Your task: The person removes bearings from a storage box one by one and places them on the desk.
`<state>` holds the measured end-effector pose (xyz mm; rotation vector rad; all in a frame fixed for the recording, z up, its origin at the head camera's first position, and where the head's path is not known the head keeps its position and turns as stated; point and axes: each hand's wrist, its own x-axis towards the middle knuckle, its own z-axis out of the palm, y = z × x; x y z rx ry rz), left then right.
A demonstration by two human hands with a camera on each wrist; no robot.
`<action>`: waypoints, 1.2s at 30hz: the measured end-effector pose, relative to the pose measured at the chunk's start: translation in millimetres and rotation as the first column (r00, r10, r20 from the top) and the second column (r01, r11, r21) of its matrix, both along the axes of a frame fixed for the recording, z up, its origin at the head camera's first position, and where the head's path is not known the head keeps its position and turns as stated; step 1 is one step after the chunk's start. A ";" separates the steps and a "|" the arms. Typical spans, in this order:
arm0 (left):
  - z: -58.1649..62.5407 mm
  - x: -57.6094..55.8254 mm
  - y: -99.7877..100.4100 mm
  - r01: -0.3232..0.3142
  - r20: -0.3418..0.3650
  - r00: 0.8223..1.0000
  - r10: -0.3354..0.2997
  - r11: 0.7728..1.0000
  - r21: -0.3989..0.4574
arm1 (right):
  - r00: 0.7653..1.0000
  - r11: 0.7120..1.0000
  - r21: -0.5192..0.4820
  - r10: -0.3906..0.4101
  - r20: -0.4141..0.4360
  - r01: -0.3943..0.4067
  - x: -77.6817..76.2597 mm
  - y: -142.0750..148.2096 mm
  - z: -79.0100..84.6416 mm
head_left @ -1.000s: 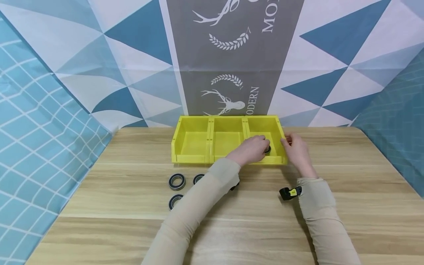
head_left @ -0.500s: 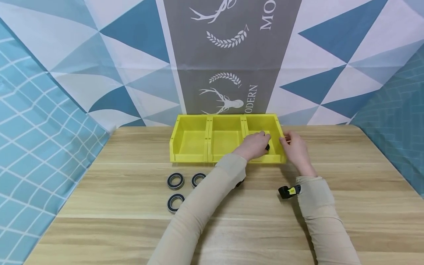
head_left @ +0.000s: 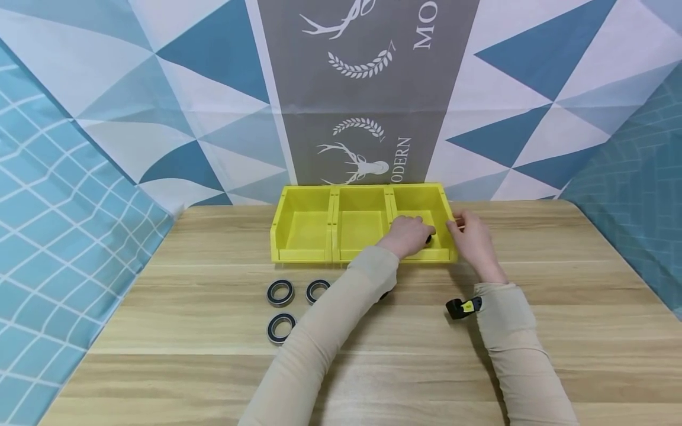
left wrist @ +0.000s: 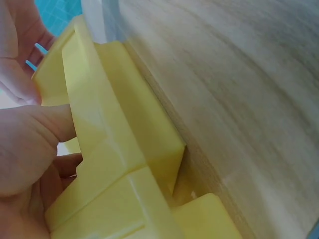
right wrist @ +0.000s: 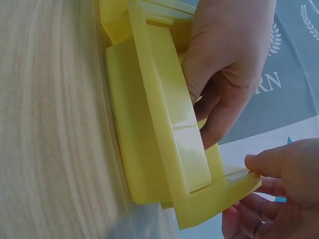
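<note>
Three yellow bins (head_left: 305, 256) stand joined in a row at the back of the table. My left hand (head_left: 406, 235) reaches down into the right bin, its fingers curled around a black ring bearing (head_left: 428, 239), mostly hidden behind them. At that bin's right side wall, my right hand (head_left: 474, 242) pinches the rim between thumb and fingers, as the right wrist view also shows. In the left wrist view the bin's front wall (left wrist: 99, 119) hides the left fingertips. Three more black and silver bearings (head_left: 280, 293) lie on the table, left of my left forearm.
The other bins, left and middle, show bare floors in the head view. A patterned cloth (head_left: 234, 89) hangs right behind the bins. Small dark wrist cameras (head_left: 462, 307) sit on the sleeves, and the wooden table (head_left: 176, 331) spreads out in front.
My left forearm has shifted slightly right, uncovering more of the bearings on the table. The bearing in my left hand shows less now. My right hand stays at the bin's rim.
</note>
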<state>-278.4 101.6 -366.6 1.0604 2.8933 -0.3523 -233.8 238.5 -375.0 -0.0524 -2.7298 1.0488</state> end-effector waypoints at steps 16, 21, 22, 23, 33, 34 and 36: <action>-3.2 -1.7 -3.7 0.051 -0.011 0.999 -0.050 0.998 0.046 | 0.999 1.000 0.000 0.023 0.027 -0.023 1.0 -0.1 2.0; -2.2 -1.5 -6.3 0.085 -0.013 0.996 -0.084 0.992 0.088 | 0.999 1.000 0.004 0.028 0.019 -0.029 1.3 0.2 2.4; -2.3 -1.6 -6.7 0.090 -0.013 0.996 -0.089 0.991 0.100 | 0.999 1.000 0.006 0.030 0.019 -0.030 1.5 0.4 2.4; -2.6 -1.8 -7.1 0.094 -0.010 0.996 -0.093 0.989 0.116 | 0.999 0.999 0.008 0.031 0.019 -0.031 1.6 0.7 2.4; -2.2 -3.1 -12.9 0.141 0.016 0.988 -0.155 0.934 0.327 | 0.999 0.999 0.021 0.034 0.016 -0.034 1.4 2.1 2.0; -2.5 -3.3 -13.5 0.142 0.023 0.987 -0.159 0.929 0.343 | 0.999 0.999 0.024 0.038 0.013 -0.038 1.3 2.2 1.9; -4.1 -4.5 -15.0 0.145 0.033 0.985 -0.170 0.915 0.377 | 0.999 0.999 0.026 0.046 0.012 -0.046 1.3 2.2 1.8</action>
